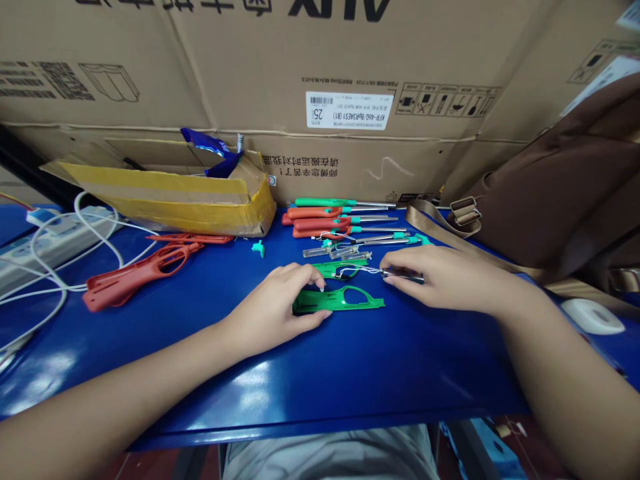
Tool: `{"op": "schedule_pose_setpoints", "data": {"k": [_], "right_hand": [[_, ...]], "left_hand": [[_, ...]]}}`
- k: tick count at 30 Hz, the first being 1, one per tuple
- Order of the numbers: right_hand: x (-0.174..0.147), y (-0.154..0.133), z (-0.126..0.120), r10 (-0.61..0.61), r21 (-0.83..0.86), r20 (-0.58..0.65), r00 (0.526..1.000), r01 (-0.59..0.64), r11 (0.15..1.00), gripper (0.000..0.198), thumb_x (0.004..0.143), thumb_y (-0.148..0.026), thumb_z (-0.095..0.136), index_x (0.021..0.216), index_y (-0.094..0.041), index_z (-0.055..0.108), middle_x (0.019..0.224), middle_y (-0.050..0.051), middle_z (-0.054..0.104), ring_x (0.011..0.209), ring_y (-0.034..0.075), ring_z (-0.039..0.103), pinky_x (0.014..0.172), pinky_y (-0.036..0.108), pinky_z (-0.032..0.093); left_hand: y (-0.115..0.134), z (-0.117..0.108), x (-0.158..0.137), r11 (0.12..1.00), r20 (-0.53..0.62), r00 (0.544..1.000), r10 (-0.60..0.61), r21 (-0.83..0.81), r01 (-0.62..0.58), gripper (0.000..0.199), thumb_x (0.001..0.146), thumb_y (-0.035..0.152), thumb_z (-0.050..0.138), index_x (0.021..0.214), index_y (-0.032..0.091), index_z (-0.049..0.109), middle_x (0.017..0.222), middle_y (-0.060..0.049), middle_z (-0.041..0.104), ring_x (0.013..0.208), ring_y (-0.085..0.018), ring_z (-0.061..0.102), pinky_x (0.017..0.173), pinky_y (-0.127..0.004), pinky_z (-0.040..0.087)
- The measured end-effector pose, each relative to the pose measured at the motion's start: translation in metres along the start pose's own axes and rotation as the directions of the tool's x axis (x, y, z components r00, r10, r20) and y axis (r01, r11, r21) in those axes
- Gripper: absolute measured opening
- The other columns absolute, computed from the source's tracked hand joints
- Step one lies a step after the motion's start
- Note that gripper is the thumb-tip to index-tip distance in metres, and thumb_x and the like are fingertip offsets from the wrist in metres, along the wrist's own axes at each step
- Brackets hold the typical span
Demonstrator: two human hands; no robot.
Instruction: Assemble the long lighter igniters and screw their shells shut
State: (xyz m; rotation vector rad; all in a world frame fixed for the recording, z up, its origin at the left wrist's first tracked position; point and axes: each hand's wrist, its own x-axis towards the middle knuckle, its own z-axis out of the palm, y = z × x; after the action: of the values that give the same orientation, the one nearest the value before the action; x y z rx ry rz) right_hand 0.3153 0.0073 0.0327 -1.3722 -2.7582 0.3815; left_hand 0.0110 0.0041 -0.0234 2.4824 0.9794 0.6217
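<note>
My left hand (283, 303) grips the handle end of a green lighter shell half (345, 301) lying on the blue table, its thumb on the near edge and a finger on the far edge. My right hand (425, 275) pinches a dark metal lighter tube (406, 275), much of it under the fingers. Thin white wires (365, 269) run left from the tube towards a second green shell half (327, 269). Just behind lie several small clear plastic lighter parts (345, 252) and a loose metal tube with teal ends (380, 239).
Several red lighters and a green lighter (325, 202) lie in a row at the back. Red shell pieces (145, 270) and a small teal part (259, 248) are left of them. A yellow-taped box (200, 200), a power strip (55, 240) and a brown bag (565, 173) stand around.
</note>
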Motion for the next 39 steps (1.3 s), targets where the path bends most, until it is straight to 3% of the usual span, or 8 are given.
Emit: {"op": "schedule_pose_setpoints", "data": {"k": [5, 9, 15, 21, 26, 33, 39], "right_hand": [[-0.003, -0.003, 0.001, -0.005, 0.07, 0.011, 1.0, 0.004, 0.998, 0.016, 0.096, -0.024, 0.051, 0.105, -0.024, 0.064, 0.103, 0.002, 0.071, 0.09, 0.019, 0.064, 0.079, 0.031, 0.045], [-0.002, -0.007, 0.001, 0.016, 0.149, 0.062, 0.998, -0.025, 0.988, 0.018, 0.094, -0.024, 0.055, 0.11, -0.025, 0.063, 0.1, 0.0, 0.072, 0.086, 0.018, 0.065, 0.075, 0.029, 0.046], [0.0, -0.007, 0.003, -0.045, 0.16, 0.111, 0.993, 0.027, 0.987, 0.009, 0.093, -0.026, 0.058, 0.098, -0.025, 0.065, 0.097, -0.001, 0.072, 0.085, 0.017, 0.064, 0.073, 0.028, 0.044], [0.005, -0.01, 0.01, -0.049, 0.127, 0.119, 0.992, 0.033, 0.991, 0.005, 0.093, -0.025, 0.06, 0.095, -0.023, 0.065, 0.096, 0.002, 0.071, 0.084, 0.018, 0.062, 0.071, 0.029, 0.042], [0.008, -0.012, 0.013, -0.049, 0.138, 0.108, 0.993, 0.034, 0.99, 0.008, 0.093, -0.03, 0.063, 0.095, -0.023, 0.066, 0.097, 0.004, 0.071, 0.085, 0.02, 0.063, 0.072, 0.031, 0.043], [0.008, -0.009, 0.013, -0.057, 0.139, 0.089, 0.994, 0.044, 0.989, 0.009, 0.095, -0.026, 0.059, 0.096, -0.023, 0.067, 0.099, 0.003, 0.071, 0.087, 0.02, 0.063, 0.075, 0.031, 0.043], [0.011, -0.007, 0.015, -0.055, 0.087, 0.052, 0.997, 0.05, 0.995, 0.01, 0.096, -0.028, 0.059, 0.097, -0.021, 0.066, 0.098, 0.005, 0.071, 0.086, 0.021, 0.063, 0.073, 0.031, 0.042]], "left_hand": [[0.0, -0.005, 0.0, 0.998, 0.067, 0.998, 0.003, 0.065, -0.008, 0.015, 0.093, 0.028, 0.068, 0.098, 0.023, 0.055, 0.097, 0.001, 0.067, 0.089, -0.019, 0.063, 0.085, -0.036, 0.044], [0.002, -0.013, -0.001, 0.987, 0.093, 0.996, -0.012, 0.158, -0.003, 0.015, 0.093, 0.026, 0.067, 0.098, 0.022, 0.054, 0.094, 0.0, 0.066, 0.087, -0.02, 0.063, 0.084, -0.037, 0.043], [0.005, -0.021, -0.002, 0.971, 0.123, 0.992, -0.036, 0.239, 0.006, 0.015, 0.091, 0.025, 0.068, 0.099, 0.021, 0.055, 0.092, 0.0, 0.067, 0.086, -0.022, 0.065, 0.081, -0.038, 0.045], [0.005, -0.02, -0.002, 0.982, 0.078, 0.997, -0.017, 0.189, 0.002, 0.022, 0.09, 0.026, 0.069, 0.109, 0.021, 0.059, 0.105, -0.004, 0.07, 0.097, -0.023, 0.066, 0.085, -0.038, 0.05], [0.003, -0.013, -0.002, 0.995, 0.058, 0.998, -0.025, 0.099, 0.019, 0.033, 0.095, 0.034, 0.065, 0.124, 0.018, 0.061, 0.101, -0.005, 0.065, 0.092, -0.021, 0.066, 0.08, -0.033, 0.055], [-0.003, -0.006, -0.002, 0.995, 0.063, 0.997, -0.043, 0.094, 0.037, 0.042, 0.096, 0.033, 0.065, 0.134, 0.017, 0.06, 0.129, -0.011, 0.059, 0.099, -0.022, 0.067, 0.091, -0.038, 0.057], [-0.002, -0.007, -0.001, 0.993, 0.075, 0.996, -0.052, 0.106, 0.044, 0.041, 0.095, 0.032, 0.066, 0.132, 0.017, 0.062, 0.116, -0.008, 0.065, 0.08, -0.016, 0.065, 0.084, -0.034, 0.058]]}}
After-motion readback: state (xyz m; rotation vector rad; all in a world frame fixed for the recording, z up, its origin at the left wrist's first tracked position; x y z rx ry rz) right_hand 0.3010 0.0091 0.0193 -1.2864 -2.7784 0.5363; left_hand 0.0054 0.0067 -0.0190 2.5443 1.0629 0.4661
